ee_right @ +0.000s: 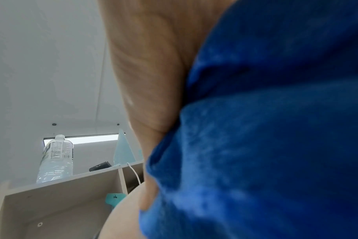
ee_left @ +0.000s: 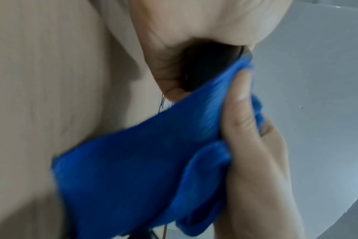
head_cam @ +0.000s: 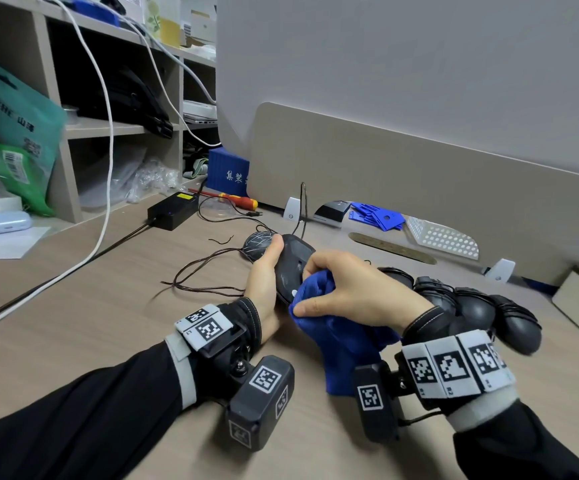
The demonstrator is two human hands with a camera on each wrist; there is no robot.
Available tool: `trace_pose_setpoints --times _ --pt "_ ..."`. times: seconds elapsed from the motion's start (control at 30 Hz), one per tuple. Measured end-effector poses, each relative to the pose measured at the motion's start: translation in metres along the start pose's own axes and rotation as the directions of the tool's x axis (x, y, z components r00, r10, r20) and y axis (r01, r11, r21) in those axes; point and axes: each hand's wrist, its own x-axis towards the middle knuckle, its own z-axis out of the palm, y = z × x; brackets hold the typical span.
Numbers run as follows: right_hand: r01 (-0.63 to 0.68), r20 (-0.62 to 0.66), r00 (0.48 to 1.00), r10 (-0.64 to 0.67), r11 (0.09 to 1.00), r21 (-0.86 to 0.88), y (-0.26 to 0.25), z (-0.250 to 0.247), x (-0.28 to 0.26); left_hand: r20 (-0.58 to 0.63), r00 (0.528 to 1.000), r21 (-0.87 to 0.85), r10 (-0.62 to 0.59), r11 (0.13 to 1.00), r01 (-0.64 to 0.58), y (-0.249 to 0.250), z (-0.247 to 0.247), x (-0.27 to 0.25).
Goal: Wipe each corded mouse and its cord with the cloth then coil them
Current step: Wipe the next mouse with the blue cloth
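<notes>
The left hand (head_cam: 264, 282) grasps a black corded mouse (head_cam: 293, 268), tilted on its side with the underside facing the right hand, thumb along the far edge and the other fingers hidden behind the body. The right hand (head_cam: 354, 292) is clenched around a bunched blue cloth (head_cam: 336, 341) and presses it against the near end of the mouse's underside; the loose rest of the cloth hangs down to the tabletop (head_cam: 108, 306) between the two wrists. In the left wrist view the cloth (ee_left: 145, 161) covers the lower part of the dark mouse (ee_left: 204, 67), and the right hand's fingers (ee_left: 241, 113) pinch the fabric. In the right wrist view the cloth (ee_right: 266, 129) fills most of the frame beside the palm.

The thin dark cord (head_cam: 205, 271) runs from the mouse's far end and lies in loose loops on the tabletop to the left of the hands. Just behind the held mouse sits a second dark mouse with pale line markings (head_cam: 258, 245). To the right, behind the right wrist, several black mice (head_cam: 482, 313) lie close together.

Farther left a black power adapter (head_cam: 173, 211) and a red and yellow screwdriver (head_cam: 232, 199) rest on the tabletop, with a thick white cable (head_cam: 106, 168) trailing down from the shelf (head_cam: 108, 128). A beige divider panel (head_cam: 419, 174) stands along the back.
</notes>
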Motion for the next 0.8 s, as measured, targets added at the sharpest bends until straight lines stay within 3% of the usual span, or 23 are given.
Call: trace_pose_setpoints --times 0.23,0.4,0.6,0.7,0.8 --pt "0.055 -0.075 0.996 -0.046 0.991 0.118 0.005 -0.007 -0.001 0.046 0.991 -0.051 -0.122 0.991 0.125 0.007 0.009 -0.013" --pt "-0.048 -0.162 0.986 0.045 0.999 -0.015 -0.001 0.004 0.005 0.092 0.982 -0.032 -0.167 0.985 0.17 0.006 0.005 -0.013" --pt "0.022 -0.065 0.998 -0.018 0.998 0.062 0.004 -0.005 -0.002 0.02 0.988 -0.018 -0.155 0.988 0.155 0.004 0.007 -0.01" --pt "-0.017 -0.091 0.996 0.022 0.998 0.06 0.004 0.001 0.001 -0.06 0.987 0.036 -0.15 0.988 0.153 0.004 0.01 -0.009" --pt "-0.082 -0.163 0.984 0.072 0.995 -0.052 0.001 0.009 0.006 -0.145 0.981 0.085 -0.128 0.986 0.142 0.002 0.01 -0.006"
